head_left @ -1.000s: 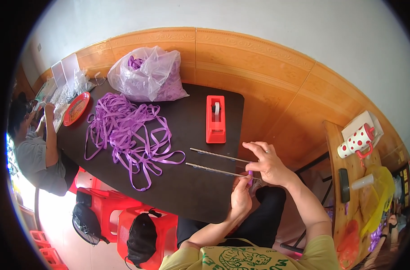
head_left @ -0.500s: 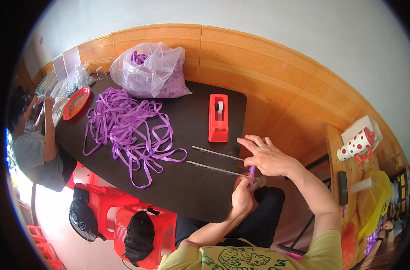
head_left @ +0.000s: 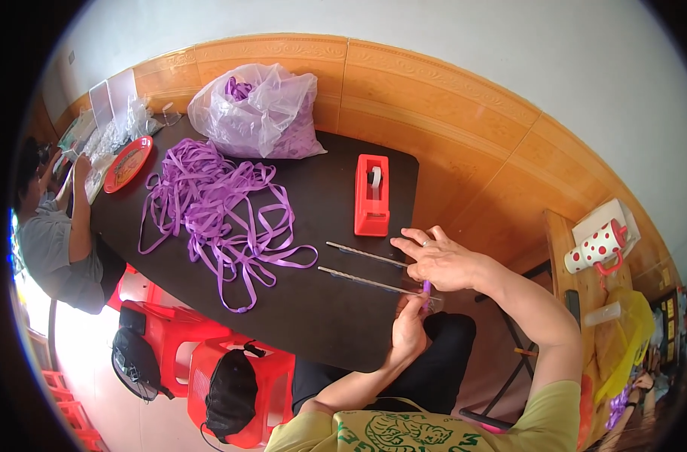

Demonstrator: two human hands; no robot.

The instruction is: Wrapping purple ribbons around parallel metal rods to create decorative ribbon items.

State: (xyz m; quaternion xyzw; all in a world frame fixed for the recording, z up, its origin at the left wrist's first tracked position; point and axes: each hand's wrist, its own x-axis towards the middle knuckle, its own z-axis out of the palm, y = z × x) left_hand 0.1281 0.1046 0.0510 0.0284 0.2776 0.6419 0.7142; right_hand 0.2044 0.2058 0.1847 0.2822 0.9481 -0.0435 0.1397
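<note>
Two slim, twisted-looking metal rods [head_left: 362,279] lie nearly parallel near the table's right edge, their right ends reaching my hands. A short purple strap [head_left: 427,287] stands between my hands at those ends. My left hand [head_left: 410,328] is below it, thumb and fingers pinched on the strap's lower part beside the nearer rod. Over the upper end is my right hand [head_left: 443,262], a ring on one finger. Its outer fingers are raised and spread, while the lower fingers close at the strap; the exact grip is partly hidden. A tangled heap of purple straps [head_left: 215,200] lies to the left.
A red tape dispenser [head_left: 372,218] stands beyond the rods. Farther back are a clear bag [head_left: 257,120] of purple straps and a red plate [head_left: 129,164]. Another person [head_left: 57,248] sits left. Red stools [head_left: 276,380] stand below; a dotted tumbler [head_left: 596,247] is on the right bench.
My right hand has shifted slightly, its fingers still raised near the rod ends. The left hand keeps its pinch. The whole view has moved a little.
</note>
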